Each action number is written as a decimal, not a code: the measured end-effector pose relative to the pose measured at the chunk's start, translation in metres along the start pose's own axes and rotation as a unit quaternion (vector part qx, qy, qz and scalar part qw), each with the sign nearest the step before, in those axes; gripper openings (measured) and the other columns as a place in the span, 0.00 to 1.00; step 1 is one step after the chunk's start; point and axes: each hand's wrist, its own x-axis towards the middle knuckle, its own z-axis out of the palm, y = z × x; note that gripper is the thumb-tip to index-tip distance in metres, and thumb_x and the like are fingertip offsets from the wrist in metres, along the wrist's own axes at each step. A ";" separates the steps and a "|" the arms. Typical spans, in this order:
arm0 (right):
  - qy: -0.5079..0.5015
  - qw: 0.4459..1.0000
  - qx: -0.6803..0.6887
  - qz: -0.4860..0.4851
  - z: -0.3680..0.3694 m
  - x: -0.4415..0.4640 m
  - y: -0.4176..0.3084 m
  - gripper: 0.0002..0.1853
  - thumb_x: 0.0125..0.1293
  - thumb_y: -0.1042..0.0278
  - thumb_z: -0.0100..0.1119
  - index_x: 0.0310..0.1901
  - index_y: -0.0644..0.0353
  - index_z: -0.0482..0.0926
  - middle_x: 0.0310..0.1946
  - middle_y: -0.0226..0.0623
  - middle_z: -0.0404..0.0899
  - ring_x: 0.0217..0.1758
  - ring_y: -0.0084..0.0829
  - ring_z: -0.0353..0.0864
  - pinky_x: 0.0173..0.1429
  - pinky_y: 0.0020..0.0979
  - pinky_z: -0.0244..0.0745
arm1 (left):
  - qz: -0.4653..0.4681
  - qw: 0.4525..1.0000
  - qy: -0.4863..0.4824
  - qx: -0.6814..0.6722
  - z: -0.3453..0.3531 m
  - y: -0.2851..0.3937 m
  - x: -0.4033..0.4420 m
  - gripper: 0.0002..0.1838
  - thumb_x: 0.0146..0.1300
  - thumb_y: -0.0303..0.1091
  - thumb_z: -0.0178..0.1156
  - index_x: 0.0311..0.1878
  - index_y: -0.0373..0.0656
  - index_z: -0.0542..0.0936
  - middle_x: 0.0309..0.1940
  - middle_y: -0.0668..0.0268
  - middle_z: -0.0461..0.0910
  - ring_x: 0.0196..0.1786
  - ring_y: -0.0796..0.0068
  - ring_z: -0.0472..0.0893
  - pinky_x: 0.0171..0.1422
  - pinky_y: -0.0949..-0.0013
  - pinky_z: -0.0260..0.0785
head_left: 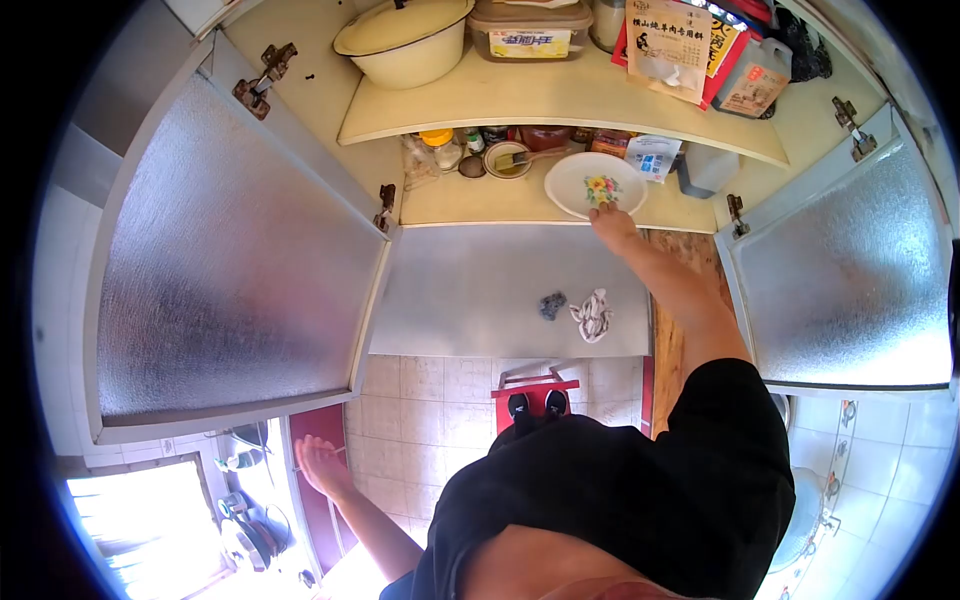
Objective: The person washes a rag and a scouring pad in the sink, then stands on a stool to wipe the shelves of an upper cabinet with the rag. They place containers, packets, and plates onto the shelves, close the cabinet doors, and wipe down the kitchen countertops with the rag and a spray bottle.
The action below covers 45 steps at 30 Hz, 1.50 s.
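My right hand [612,222] is closed on the near rim of a white oval plate [572,186] with a flower pattern. The plate is at the front of the lower cabinet shelf [470,207]. My left hand [322,465] is low at the left, away from the cabinet, its fingers apart and nothing visible in it. Behind the plate are a small bowl [507,160] with a brush, a jar with a yellow lid [440,148] and a white jug [708,170].
Two frosted cabinet doors [235,250] [850,260] stand open at either side. A lidded enamel pot [410,60] and a plastic box [528,32] are on the upper shelf. Below, a crumpled cloth [592,315] and a dark scrubber [552,305] lie on a grey surface. My feet are on a red stool [507,402].
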 end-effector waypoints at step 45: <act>0.116 0.530 0.811 0.217 -0.081 0.013 0.003 0.07 0.69 0.70 0.50 0.45 0.60 0.75 0.32 0.28 0.75 0.29 0.20 0.69 0.45 0.32 0.76 | 0.357 0.883 -0.024 0.304 0.062 0.051 0.023 0.19 0.66 0.40 0.56 0.56 0.39 0.75 0.48 0.60 0.80 0.51 0.68 0.79 0.57 0.64 0.74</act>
